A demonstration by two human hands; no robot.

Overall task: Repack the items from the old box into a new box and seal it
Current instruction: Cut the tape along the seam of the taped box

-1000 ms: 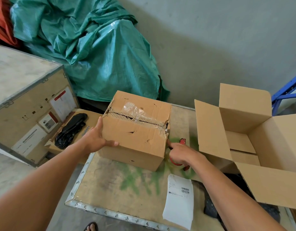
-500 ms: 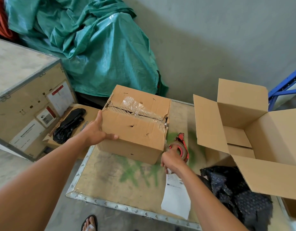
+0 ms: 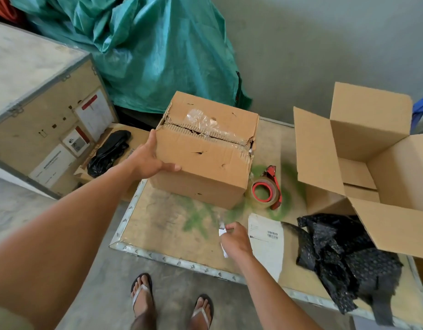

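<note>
Left hand (image 3: 151, 160): grips the near left corner of the old box (image 3: 205, 160). The thumb lies along the front face and the fingers wrap round the left side, mostly hidden.
Right hand (image 3: 237, 236): curled, pinching a pale strip (image 3: 222, 232) that is shiny and too blurred to name. The hand is held over the near part of the worktop (image 3: 162, 225), apart from the old box.
Old box: sits closed on the far left part of the worktop. Its top seam is torn and ragged, with crumpled clear tape (image 3: 201, 119) across it, and there are small rips on the front face.
Tape roll (image 3: 265, 191): in a red holder, lying on the worktop just beside the old box's near right corner, between the two boxes.
New box (image 3: 381, 167): on the right of the worktop, top flaps standing open, bottom flaps visible inside.
Paper sheet (image 3: 267, 241): white, with a barcode, flat on the worktop just right of the right hand.
Black wrap (image 3: 343, 260): a crumpled, dotted heap in front of the new box, just beside the paper sheet.
Worktop: a wooden panel with metal edging and green sprayed marks.
Floor: two feet (image 3: 141, 296) in flip-flops at the near edge of the worktop.
Left side: a wooden crate (image 3: 39, 129) with labels. A flat carton (image 3: 137, 136) carrying a black bag (image 3: 110, 148) lies between the crate and the worktop.
Behind: a green tarp (image 3: 162, 48) heaped against the wall.
</note>
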